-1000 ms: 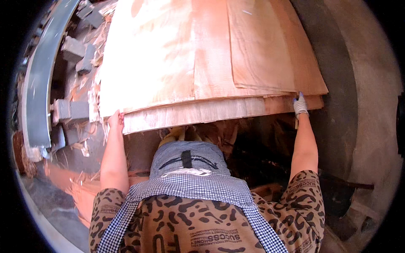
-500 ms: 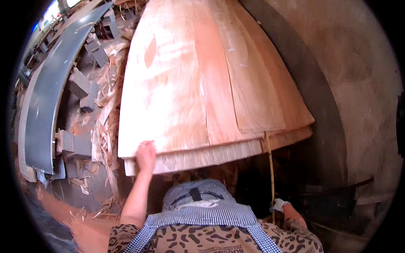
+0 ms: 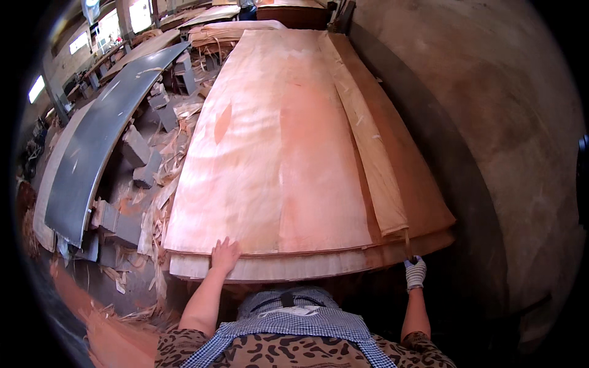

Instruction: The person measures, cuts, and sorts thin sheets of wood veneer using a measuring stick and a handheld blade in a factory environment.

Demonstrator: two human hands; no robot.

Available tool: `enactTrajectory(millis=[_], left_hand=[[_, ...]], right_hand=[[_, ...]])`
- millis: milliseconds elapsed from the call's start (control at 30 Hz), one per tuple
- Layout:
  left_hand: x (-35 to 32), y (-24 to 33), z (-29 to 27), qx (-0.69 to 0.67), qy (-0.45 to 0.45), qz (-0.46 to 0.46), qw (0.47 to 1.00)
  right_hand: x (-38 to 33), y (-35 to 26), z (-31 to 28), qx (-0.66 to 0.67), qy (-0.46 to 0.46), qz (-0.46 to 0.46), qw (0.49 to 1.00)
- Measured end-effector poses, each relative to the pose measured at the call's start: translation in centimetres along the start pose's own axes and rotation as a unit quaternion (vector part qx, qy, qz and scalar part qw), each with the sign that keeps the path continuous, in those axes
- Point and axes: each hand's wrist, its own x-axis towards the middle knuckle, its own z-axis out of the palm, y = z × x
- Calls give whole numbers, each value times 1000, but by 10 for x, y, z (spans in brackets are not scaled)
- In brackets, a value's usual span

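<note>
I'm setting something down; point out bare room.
Broad pinkish wood sheet: free beyond the bare left hand, left of the narrow yellowish wood strip. Crowded: dark floor left of the sheet, with grey rectangular blocks and torn tan scraps.

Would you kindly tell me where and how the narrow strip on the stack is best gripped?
Probably by the near end of the narrow strip, pinched across its thin edge, coming from the person's side: it runs lengthwise away from there, and that end lies close to the near edge of the stack, just ahead of the right hand.
</note>
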Motion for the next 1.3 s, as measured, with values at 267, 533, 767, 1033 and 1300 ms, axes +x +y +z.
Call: enactTrajectory(millis=[267,533,767,1033,1300], left_hand=[[13,-25,15,84,-26,4,996],[21,-18,7,91,-73,-35,993],[18,-20,1,69,-60,-10,996],[26,18,-31,17,-89,-91,992],[18,4,-28,48,130,40,989]], right_hand=[[51,11,-56,-166,33,35,985],[102,48,-94,-305,-47,289,906],[97,45,-87,-229,-11,73,971],[-49,-18,-43,23,-52,-10,998],[-193,-51,36,281,-159,109,940]])
